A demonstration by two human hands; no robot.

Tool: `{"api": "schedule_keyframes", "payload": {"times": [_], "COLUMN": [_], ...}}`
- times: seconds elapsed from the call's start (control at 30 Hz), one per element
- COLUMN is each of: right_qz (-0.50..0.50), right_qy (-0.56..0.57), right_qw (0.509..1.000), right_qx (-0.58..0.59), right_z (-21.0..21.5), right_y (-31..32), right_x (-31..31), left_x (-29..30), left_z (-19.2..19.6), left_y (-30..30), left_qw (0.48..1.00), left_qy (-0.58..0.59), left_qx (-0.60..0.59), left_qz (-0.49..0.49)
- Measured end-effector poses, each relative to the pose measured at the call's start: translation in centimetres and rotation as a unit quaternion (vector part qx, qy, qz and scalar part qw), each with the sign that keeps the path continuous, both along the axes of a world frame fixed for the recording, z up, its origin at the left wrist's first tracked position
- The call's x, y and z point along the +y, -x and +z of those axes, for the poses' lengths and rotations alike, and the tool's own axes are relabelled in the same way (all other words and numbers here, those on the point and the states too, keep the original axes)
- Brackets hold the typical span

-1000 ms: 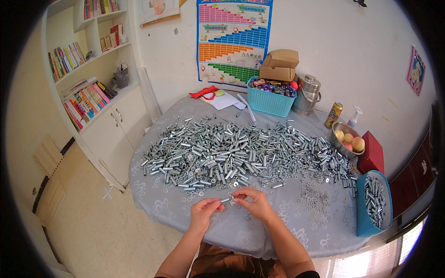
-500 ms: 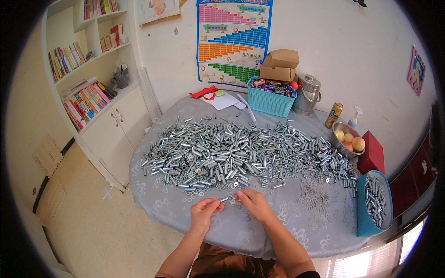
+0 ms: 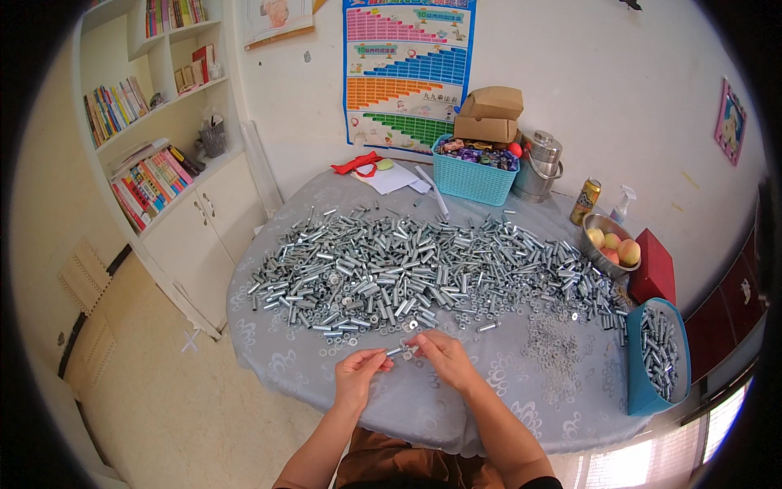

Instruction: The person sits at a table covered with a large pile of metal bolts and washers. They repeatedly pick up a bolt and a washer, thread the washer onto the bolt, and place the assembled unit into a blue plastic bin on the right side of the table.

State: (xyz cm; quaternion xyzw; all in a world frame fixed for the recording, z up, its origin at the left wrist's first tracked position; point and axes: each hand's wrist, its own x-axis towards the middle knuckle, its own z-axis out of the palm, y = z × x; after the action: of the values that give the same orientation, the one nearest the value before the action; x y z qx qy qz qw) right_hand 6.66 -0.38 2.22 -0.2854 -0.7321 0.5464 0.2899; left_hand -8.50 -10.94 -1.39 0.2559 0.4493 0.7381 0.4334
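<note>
A short silvery bolt [image 3: 395,352] lies pinched between the thumb and fingers of my left hand [image 3: 358,376], pointing to the right. At its right end the fingertips of my right hand [image 3: 444,359] are closed together. They hold a small metal piece, too small to make out, which may be a washer. Both hands hover low over the near middle of the table. Just beyond them spreads a wide heap of metal sleeves and bolts [image 3: 383,273], with flat washers [image 3: 338,346] scattered along its near edge.
Small rings [image 3: 552,359] lie spread to the right. A blue bin [image 3: 642,371] of metal parts stands at the right edge, beside a red box [image 3: 654,269] and a steel bowl of fruit [image 3: 593,244]. A turquoise basket [image 3: 472,181] sits at the back. Grey cloth [image 3: 285,367] covers the table.
My right fingertips have shifted very slightly and sit closer around the bolt's right end. My left hand keeps its hold on the bolt.
</note>
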Motion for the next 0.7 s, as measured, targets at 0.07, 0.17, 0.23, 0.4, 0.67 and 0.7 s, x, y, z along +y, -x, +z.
{"api": "schedule_keyframes", "payload": {"times": [0.07,0.17,0.23,0.4,0.67,0.7], "right_qz": [0.003,-0.018,-0.029,0.009,0.075,0.057], "right_qy": [0.006,-0.009,-0.050,0.066,0.133,0.130], "right_qw": [1.000,1.000,0.998,0.991,0.982,0.986], "right_qx": [-0.003,-0.001,0.018,-0.116,0.107,0.092], "right_z": [0.0,-0.1,0.0,0.4,-0.4,-0.2], "right_y": [-0.1,0.0,0.3,0.0,0.5,0.3], "right_x": [0.2,-0.1,-0.4,-0.2,-0.6,-0.3], "left_x": [0.1,-0.1,-0.1,-0.2,-0.2,-0.2], "left_z": [0.1,0.9,1.0,0.8,0.8,1.0], "left_y": [-0.1,-0.4,-0.5,-0.5,-1.2,-1.3], "left_qw": [1.000,0.999,0.999,0.999,0.995,0.994], "left_qy": [0.010,0.026,0.026,0.023,-0.002,-0.008], "left_qx": [0.011,0.034,0.037,0.043,0.104,0.106], "left_qz": [0.001,0.005,0.005,0.001,-0.010,-0.009]}}
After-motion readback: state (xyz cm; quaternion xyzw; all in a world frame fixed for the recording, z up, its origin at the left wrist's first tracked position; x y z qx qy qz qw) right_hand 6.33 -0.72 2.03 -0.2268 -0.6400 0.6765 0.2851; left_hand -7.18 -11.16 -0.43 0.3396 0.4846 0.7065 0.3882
